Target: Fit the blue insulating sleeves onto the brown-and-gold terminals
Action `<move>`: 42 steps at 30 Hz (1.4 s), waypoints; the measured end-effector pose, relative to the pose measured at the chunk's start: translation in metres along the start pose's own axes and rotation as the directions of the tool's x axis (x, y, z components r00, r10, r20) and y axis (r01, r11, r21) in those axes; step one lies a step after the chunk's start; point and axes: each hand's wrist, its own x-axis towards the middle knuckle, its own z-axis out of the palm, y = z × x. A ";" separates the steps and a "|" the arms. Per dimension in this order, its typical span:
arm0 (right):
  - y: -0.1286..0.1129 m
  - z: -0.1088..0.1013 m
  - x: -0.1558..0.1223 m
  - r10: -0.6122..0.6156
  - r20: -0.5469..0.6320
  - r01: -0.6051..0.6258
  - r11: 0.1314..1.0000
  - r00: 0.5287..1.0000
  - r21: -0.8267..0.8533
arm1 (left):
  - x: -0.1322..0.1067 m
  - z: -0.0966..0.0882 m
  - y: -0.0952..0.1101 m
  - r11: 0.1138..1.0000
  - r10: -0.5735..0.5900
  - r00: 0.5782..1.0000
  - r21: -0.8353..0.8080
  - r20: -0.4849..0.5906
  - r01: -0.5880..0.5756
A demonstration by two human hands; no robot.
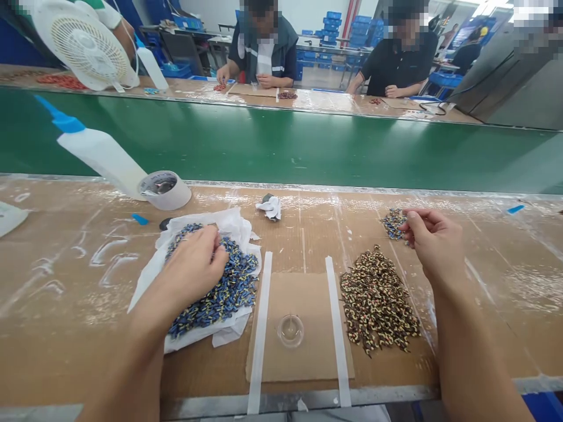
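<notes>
My left hand [200, 258] is over a pile of small blue and yellow pieces [229, 293] that lies on crumpled white paper [149, 275]. Its fingers are curled together, and their tips are hidden, so what they hold cannot be seen. My right hand [433, 237] hovers at the edge of a smaller blue and yellow pile [393, 224], thumb and forefinger pinched; anything between them is too small to make out. Nearer to me lies a heap of small dark brown and yellow pieces [378, 299]. Between the heaps, a small clear round dish [290, 331] sits on a cardboard sheet [303, 363].
White tape strips [260, 328] hold the cardboard down. At the left back, a squeeze bottle [103, 155] leans by a tape roll [169, 192]. A crumpled paper wad [270, 207] lies mid-table. Beyond a green belt [281, 140], two people work near a fan [85, 47].
</notes>
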 end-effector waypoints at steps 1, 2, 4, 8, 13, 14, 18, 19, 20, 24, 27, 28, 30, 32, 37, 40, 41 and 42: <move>-0.003 0.003 -0.004 -0.012 0.033 0.013 1.000 0.999 -0.010 | -0.001 0.001 0.003 0.999 0.019 1.000 -0.033 -0.008 -0.019; -0.006 0.005 -0.008 -0.021 0.061 0.022 1.000 0.998 -0.019 | -0.001 0.002 0.006 0.996 0.042 0.999 -0.080 -0.011 -0.043; -0.010 0.008 -0.014 -0.026 0.104 0.030 0.999 0.994 -0.034 | -0.002 0.004 0.013 0.977 0.091 0.996 -0.193 -0.015 -0.092; -0.013 0.012 -0.020 -0.036 0.163 0.046 0.997 0.986 -0.057 | -0.002 0.008 0.022 0.859 0.172 0.985 -0.487 -0.011 -0.156; -0.014 0.021 -0.026 -0.055 0.258 0.070 0.996 0.964 -0.049 | 0.000 0.016 0.029 0.545 0.199 0.976 -0.837 0.082 -0.041; -0.014 0.023 -0.027 -0.055 0.276 0.071 0.996 0.960 -0.050 | 0.000 0.018 0.031 0.501 0.195 0.976 -0.865 0.098 -0.013; -0.016 0.027 -0.031 -0.053 0.319 0.081 0.994 0.946 -0.075 | 0.001 0.025 0.036 0.414 0.156 0.978 -0.908 0.137 0.061; -0.017 0.028 -0.032 -0.055 0.328 0.086 0.993 0.943 -0.082 | 0.001 0.027 0.037 0.418 0.147 0.979 -0.906 0.143 0.069; -0.017 0.029 -0.033 -0.056 0.337 0.090 0.992 0.940 -0.086 | 0.001 0.029 0.037 0.426 0.142 0.979 -0.901 0.149 0.075; -0.019 0.032 -0.036 -0.055 0.372 0.095 0.991 0.927 -0.092 | -0.002 0.034 0.042 0.459 0.193 0.970 -0.887 0.149 0.045; -0.023 0.035 -0.041 -0.059 0.396 0.105 0.990 0.916 -0.096 | -0.004 0.034 0.045 0.547 0.236 0.966 -0.836 0.109 -0.039; -0.025 0.036 -0.043 -0.058 0.411 0.105 0.990 0.910 -0.092 | -0.004 0.034 0.046 0.583 0.245 0.964 -0.810 0.101 -0.063; -0.029 0.040 -0.049 -0.051 0.450 0.093 0.993 0.892 -0.072 | -0.004 0.035 0.047 0.623 0.266 0.958 -0.777 0.107 -0.086; -0.033 0.044 -0.057 -0.043 0.498 0.071 0.997 0.866 -0.037 | -0.003 0.038 0.047 0.620 0.281 0.952 -0.780 0.123 -0.082; -0.046 0.053 -0.080 -0.060 0.707 0.026 0.998 0.705 0.059 | -0.004 0.044 0.047 0.622 0.312 0.940 -0.778 0.140 -0.091; -0.055 0.056 -0.093 -0.090 0.847 0.044 0.996 0.524 0.079 | -0.005 0.044 0.048 0.647 0.303 0.945 -0.755 0.123 -0.109; -0.058 0.057 -0.097 -0.098 0.881 0.064 0.995 0.463 0.077 | -0.005 0.044 0.049 0.649 0.298 0.948 -0.752 0.109 -0.118; -0.060 0.057 -0.101 -0.103 0.906 0.085 0.994 0.411 0.074 | -0.004 0.044 0.049 0.642 0.300 0.950 -0.755 0.091 -0.130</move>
